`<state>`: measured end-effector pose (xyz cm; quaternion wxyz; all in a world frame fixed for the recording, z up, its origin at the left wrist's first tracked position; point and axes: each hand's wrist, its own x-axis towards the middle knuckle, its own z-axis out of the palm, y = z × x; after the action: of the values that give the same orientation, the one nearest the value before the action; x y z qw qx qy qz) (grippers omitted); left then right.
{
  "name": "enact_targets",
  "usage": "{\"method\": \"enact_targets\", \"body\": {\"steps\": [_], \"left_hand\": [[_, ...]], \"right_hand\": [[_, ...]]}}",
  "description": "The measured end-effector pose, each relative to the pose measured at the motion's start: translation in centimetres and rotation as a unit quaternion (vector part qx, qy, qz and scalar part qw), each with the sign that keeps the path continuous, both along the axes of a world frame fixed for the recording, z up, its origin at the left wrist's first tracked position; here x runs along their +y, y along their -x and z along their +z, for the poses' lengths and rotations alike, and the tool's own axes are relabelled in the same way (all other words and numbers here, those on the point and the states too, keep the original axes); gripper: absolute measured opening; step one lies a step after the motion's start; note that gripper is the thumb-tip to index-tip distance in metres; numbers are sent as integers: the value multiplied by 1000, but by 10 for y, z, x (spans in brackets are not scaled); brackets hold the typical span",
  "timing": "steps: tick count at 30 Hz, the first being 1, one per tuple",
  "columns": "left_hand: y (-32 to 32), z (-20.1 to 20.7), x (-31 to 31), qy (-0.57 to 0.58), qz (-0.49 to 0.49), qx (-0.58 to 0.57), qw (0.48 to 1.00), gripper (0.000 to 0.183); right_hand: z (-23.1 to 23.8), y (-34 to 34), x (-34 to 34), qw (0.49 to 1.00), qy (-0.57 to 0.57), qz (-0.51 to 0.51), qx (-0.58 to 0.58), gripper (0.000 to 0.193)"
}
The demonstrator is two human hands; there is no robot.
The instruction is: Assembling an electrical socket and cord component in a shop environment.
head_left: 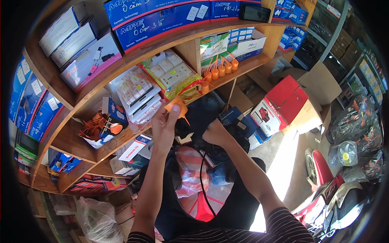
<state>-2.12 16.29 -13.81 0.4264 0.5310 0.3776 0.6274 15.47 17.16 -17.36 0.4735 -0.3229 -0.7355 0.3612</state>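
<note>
Raised before the shelf, my left hand pinches an orange plastic piece with a thin pointed orange tail. My right hand is closed at a dark, bag-like mass in deep shadow; its fingertips and what they hold are hidden. Beyond it, several orange lamp holders with wire leads line the shelf's edge. A blue open box on the lower left shelf holds more orange pieces and wires. Packs of white switch plates lie just beyond my left hand.
A curved wooden shelf carries blue boxes and a dark phone. A red and white carton stands on the right, a red motorbike behind it. Between my legs are a pink-striped plastic bag and a black cable.
</note>
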Motion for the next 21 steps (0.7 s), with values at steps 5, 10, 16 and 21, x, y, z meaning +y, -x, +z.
{"method": "enact_targets", "body": {"steps": [5,10,16,21], "left_hand": [[20,15,12,54,72,-60,994,45],[15,4,19,40,33,-47,998,35],[-21,-12,7,77,-173,23,982,51],[-27,-13,3,-11,-174,144,974,45]], "right_hand": [[1,-23,5,980,-163,33,-109,24],[12,-53,13,985,-42,-122,-111,22],[-8,-54,15,946,185,-85,251,25],[-6,-57,10,987,83,36,135,32]]}}
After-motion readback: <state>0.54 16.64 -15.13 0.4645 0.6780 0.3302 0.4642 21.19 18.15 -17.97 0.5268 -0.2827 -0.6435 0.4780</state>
